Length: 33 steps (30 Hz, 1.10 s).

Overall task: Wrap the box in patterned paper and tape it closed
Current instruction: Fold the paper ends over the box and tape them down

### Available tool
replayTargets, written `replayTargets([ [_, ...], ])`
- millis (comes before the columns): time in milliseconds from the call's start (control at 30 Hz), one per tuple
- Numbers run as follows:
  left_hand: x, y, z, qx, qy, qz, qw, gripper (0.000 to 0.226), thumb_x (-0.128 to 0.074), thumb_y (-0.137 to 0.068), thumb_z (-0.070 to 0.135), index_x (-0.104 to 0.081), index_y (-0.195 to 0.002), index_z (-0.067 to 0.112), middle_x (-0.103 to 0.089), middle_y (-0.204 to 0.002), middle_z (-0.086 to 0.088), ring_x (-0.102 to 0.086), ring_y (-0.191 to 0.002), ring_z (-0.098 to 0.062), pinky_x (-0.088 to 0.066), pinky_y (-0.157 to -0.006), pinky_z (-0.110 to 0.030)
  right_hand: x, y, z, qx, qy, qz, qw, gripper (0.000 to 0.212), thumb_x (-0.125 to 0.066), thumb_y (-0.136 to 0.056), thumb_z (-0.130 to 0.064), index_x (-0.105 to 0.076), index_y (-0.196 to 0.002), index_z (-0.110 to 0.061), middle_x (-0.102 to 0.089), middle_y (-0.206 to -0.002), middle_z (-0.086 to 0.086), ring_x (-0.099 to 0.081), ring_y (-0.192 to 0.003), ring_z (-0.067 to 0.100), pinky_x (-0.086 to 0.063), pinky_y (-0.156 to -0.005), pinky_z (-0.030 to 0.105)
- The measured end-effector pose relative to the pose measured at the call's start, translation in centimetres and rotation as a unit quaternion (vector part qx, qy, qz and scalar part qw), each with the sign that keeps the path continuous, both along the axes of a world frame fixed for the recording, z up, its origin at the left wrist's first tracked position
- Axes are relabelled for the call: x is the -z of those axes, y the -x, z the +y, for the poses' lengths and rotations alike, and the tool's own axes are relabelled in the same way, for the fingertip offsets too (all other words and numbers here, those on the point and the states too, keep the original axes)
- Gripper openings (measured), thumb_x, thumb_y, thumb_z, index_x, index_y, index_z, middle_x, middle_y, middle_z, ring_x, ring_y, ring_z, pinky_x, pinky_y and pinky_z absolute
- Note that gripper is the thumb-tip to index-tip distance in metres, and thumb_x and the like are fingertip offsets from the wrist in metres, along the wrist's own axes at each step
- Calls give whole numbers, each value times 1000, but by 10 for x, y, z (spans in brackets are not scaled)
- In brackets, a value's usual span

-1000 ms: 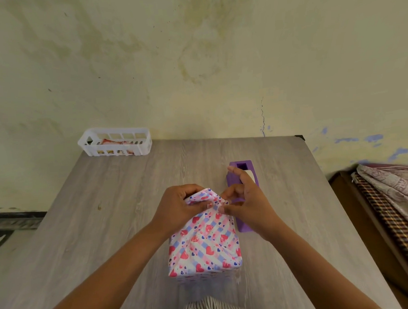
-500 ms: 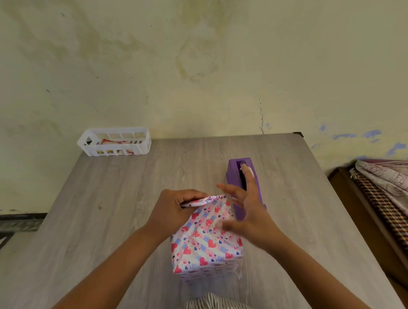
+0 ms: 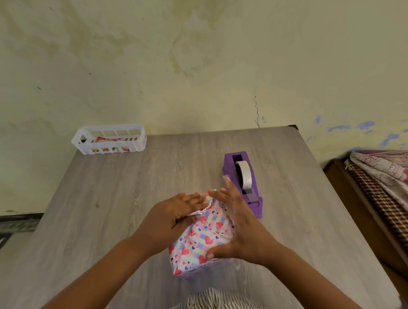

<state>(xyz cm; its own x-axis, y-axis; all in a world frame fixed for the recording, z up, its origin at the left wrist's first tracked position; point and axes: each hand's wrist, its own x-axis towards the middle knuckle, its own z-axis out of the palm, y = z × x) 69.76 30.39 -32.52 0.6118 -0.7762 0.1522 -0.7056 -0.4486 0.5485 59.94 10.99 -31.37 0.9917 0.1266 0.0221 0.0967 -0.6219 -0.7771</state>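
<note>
Flat hands [image 3: 177, 216] press crinkled heart-print box [image 3: 202, 241].

— How many things sit on the table [image 3: 121, 204]?
— One wrapped box [image 3: 202, 241], one purple tape dispenser [image 3: 243, 183], one white basket [image 3: 109, 139].
— Hands?
— Two: left hand [image 3: 175, 216], right hand [image 3: 243, 227].

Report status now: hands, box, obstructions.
Left hand flat, pressing folded paper on box. Right hand open against box's right side. Tape dispenser beside right hand, untouched.
</note>
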Motion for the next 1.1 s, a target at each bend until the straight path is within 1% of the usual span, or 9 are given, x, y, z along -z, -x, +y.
replayTargets([
  [233, -10, 23, 8, 37, -155, -36, 987, 80, 5, -81, 78, 1, -145, 30, 5, -154, 11, 6, -143, -1, 9, -116, -27, -2, -5, -3, -3, 73, -13, 997, 133, -68, -51, -78, 9, -148, -32, 6, -134, -53, -16, -142, 6, -23, -116, 46],
  [333, -14, 40, 11, 49, -213, -33, 975, 109, -2, -63, 93, 18, -146, 25, 26, -152, 13, 26, -139, -2, 16, -114, -32, 1, -3, -3, 5, 87, -27, 996, 122, -69, -50, -77, 16, -136, -56, 14, -141, -44, -10, -142, 4, -17, -118, 41],
  [433, -9, 49, 17, 43, -196, -67, 977, 117, -23, -66, 94, 8, -150, 19, 16, -157, 7, 16, -143, -10, 9, -115, -38, 2, -2, -3, 14, 93, -35, 995, 115, -69, -50, -77, 16, -127, -68, 12, -151, -30, -7, -142, 4, -14, -116, 34],
  [600, 8, 53, 18, -9, -114, -131, 985, 88, -34, -83, 76, -23, -149, 19, -21, -156, 2, -17, -143, -15, -16, -113, -42, 2, -1, -1, 29, 67, -23, 997, 111, -71, -51, -74, 10, -126, -68, -14, -150, -24, -19, -140, 6, -21, -114, 32],
  [700, 10, 55, 14, -43, -61, -133, 988, 80, -38, -82, 74, -37, -144, 23, -33, -149, 0, -29, -138, -19, -27, -113, -47, -3, 4, 2, 87, 13, -59, 994, 80, -63, -60, -73, -25, -128, -53, -28, -140, -24, -28, -132, 2, -30, -108, 20],
  [800, 10, 57, 10, -61, -23, -136, 989, 77, -48, -78, 70, -45, -138, 23, -42, -138, 2, -36, -131, -18, -37, -107, -49, -24, 8, 5, 210, -111, -100, 966, 27, -61, -79, -54, -65, -93, -31, -65, -111, -11, -60, -103, 4, -52, -89, 26],
  [900, 15, 63, 6, -82, 9, -126, 989, 78, -51, -76, 70, -40, -137, 22, -46, -137, 2, -38, -132, -15, -33, -109, -44, -42, 9, 7, 205, -195, -13, 959, 9, -66, -84, -21, -70, -77, -17, -71, -74, -4, -67, -73, 10, -56, -70, 27],
  [967, 15, 66, 3, -102, 36, -100, 989, 82, -55, -74, 69, -37, -137, 19, -46, -139, 3, -37, -132, -12, -27, -111, -37, -46, 10, 13, 171, -199, 43, 964, 12, -65, -85, -7, -70, -76, -14, -71, -68, -1, -67, -67, 11, -54, -66, 19],
  [1100, 13, 70, 0, -125, 65, -62, 988, 92, -60, -71, 68, -33, -139, 11, -45, -140, 2, -38, -128, -9, -24, -112, -29, -42, 6, 22, 167, -190, 111, 961, 11, -66, -85, -6, -69, -79, -13, -71, -68, 1, -69, -66, 14, -55, -66, 22],
])
